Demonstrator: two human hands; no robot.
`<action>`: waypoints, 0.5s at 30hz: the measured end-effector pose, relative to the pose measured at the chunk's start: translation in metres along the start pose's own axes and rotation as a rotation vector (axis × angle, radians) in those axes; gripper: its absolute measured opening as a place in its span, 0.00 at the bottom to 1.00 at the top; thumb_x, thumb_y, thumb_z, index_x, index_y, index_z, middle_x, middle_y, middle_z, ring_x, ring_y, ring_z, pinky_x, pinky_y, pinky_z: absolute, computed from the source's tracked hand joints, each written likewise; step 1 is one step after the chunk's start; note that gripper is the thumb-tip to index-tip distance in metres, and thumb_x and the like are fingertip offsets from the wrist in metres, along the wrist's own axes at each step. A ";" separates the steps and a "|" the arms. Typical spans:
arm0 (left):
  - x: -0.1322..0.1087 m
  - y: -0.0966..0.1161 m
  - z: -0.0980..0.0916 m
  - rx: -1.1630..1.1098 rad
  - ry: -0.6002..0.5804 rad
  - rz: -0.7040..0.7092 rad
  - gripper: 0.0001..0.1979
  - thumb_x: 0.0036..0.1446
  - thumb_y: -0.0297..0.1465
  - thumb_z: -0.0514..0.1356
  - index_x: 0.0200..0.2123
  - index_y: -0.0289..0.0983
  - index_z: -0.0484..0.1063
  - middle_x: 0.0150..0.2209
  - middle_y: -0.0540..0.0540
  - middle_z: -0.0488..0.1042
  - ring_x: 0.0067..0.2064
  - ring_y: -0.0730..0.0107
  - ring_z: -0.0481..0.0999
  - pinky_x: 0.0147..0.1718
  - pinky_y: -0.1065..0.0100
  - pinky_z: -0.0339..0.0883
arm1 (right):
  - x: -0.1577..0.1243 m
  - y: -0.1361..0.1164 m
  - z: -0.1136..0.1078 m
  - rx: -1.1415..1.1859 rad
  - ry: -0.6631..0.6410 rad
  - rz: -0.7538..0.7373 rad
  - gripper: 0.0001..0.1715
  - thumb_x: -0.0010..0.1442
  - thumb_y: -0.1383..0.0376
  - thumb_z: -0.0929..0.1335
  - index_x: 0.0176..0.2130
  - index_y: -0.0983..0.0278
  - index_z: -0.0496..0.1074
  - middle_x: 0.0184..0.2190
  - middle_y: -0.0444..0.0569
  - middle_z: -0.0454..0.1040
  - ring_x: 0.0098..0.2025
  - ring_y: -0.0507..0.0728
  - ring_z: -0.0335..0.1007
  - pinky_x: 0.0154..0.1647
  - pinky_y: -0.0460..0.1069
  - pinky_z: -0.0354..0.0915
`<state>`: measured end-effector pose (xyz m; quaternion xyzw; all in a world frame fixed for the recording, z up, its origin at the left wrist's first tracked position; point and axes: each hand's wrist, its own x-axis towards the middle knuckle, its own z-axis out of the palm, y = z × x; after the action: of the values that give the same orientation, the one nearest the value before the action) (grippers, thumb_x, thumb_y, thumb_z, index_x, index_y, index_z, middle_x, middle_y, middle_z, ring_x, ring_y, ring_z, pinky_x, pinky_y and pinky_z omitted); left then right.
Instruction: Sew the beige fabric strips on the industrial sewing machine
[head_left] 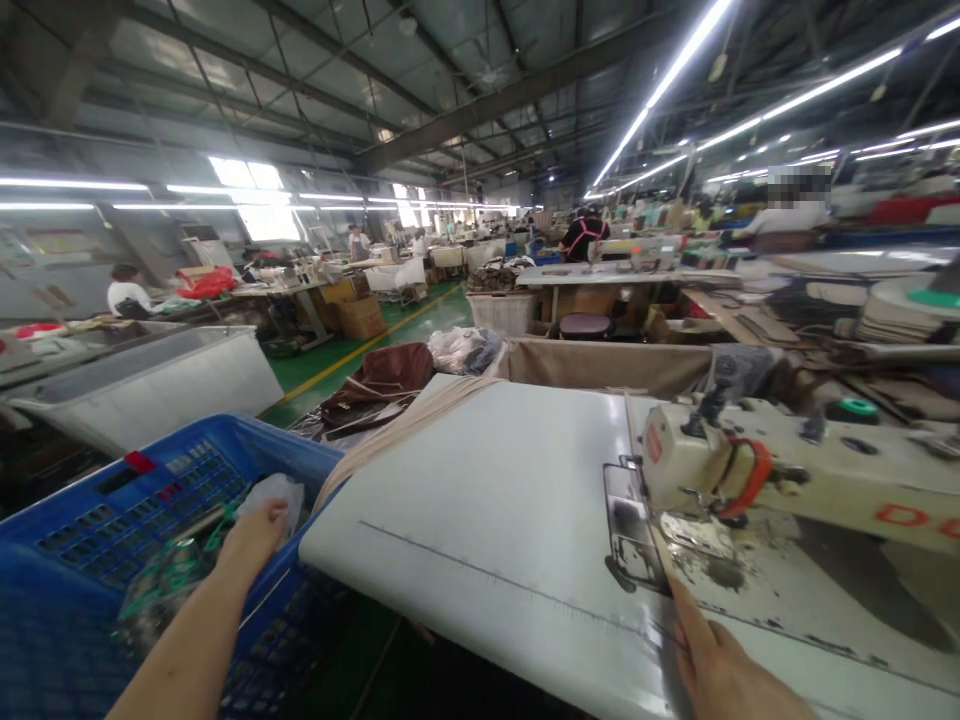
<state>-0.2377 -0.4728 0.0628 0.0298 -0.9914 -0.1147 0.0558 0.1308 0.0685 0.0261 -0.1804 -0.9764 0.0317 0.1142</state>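
My left hand [255, 535] reaches down into a blue plastic crate [90, 520] at the lower left, its fingers closed on a clear plastic bag [274, 495]. My right hand [712, 655] lies on the white sewing table [487, 500] at the lower right. Its fingers pinch the end of a thin tan strip [637, 470] that runs up past the needle plate. A cream sewing machine [795, 470] with an orange part stands just beyond that hand. A long tan band [405, 425] drapes over the table's far left corner toward the crate.
A white bin [150, 385] stands beyond the crate. Brown bags and a plastic sack [420, 365] lie past the table. A green aisle [360, 350] with a yellow line runs into the hall. Other people work at distant tables. Stacked material [892, 310] fills the right.
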 end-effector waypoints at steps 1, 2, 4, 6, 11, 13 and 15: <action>0.002 0.010 -0.001 0.000 0.027 -0.018 0.21 0.64 0.36 0.49 0.50 0.31 0.74 0.42 0.31 0.81 0.46 0.42 0.82 0.44 0.53 0.75 | 0.000 -0.004 -0.003 -0.039 -0.013 0.028 0.34 0.71 0.68 0.57 0.72 0.70 0.61 0.39 0.59 0.84 0.26 0.60 0.80 0.29 0.52 0.75; 0.004 0.023 -0.001 -0.005 0.050 -0.022 0.24 0.67 0.38 0.45 0.56 0.32 0.71 0.46 0.30 0.80 0.49 0.41 0.81 0.47 0.50 0.74 | 0.001 -0.007 -0.005 -0.078 -0.032 0.055 0.33 0.71 0.70 0.57 0.72 0.70 0.62 0.39 0.58 0.83 0.27 0.60 0.81 0.27 0.52 0.74; 0.003 0.056 0.004 -0.047 0.118 0.045 0.25 0.67 0.38 0.44 0.61 0.35 0.66 0.50 0.33 0.78 0.53 0.41 0.77 0.52 0.46 0.72 | 0.002 -0.015 -0.012 -0.142 -0.073 0.095 0.34 0.69 0.72 0.60 0.71 0.69 0.64 0.39 0.55 0.83 0.27 0.59 0.81 0.25 0.50 0.72; -0.007 0.098 0.014 -0.165 0.191 0.228 0.24 0.62 0.36 0.48 0.59 0.36 0.66 0.51 0.36 0.76 0.54 0.45 0.76 0.56 0.48 0.72 | 0.004 -0.022 -0.018 -0.184 -0.095 0.122 0.34 0.68 0.73 0.62 0.71 0.68 0.64 0.37 0.53 0.83 0.28 0.59 0.81 0.23 0.49 0.71; -0.079 0.216 0.052 -0.527 0.037 0.633 0.18 0.64 0.45 0.53 0.42 0.38 0.74 0.51 0.37 0.74 0.49 0.54 0.78 0.50 0.55 0.77 | 0.005 -0.032 -0.031 -0.241 -0.146 0.150 0.35 0.66 0.75 0.66 0.70 0.67 0.66 0.36 0.52 0.82 0.29 0.58 0.81 0.25 0.48 0.70; -0.120 0.259 0.068 -0.579 -0.106 0.816 0.16 0.68 0.42 0.52 0.42 0.40 0.76 0.47 0.41 0.78 0.51 0.55 0.78 0.56 0.53 0.75 | 0.005 -0.033 -0.034 -0.249 -0.175 0.165 0.35 0.65 0.76 0.65 0.69 0.65 0.67 0.36 0.52 0.81 0.30 0.58 0.81 0.26 0.47 0.70; -0.161 0.298 0.081 -0.595 -0.182 0.988 0.15 0.71 0.37 0.51 0.47 0.41 0.77 0.53 0.43 0.78 0.57 0.57 0.76 0.62 0.50 0.72 | 0.005 -0.033 -0.037 -0.240 -0.202 0.164 0.35 0.65 0.77 0.65 0.69 0.66 0.67 0.38 0.52 0.81 0.31 0.58 0.82 0.27 0.47 0.71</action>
<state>-0.1013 -0.1536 0.0366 -0.4632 -0.8136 -0.3506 0.0232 0.1229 0.0401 0.0666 -0.2677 -0.9617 -0.0582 -0.0097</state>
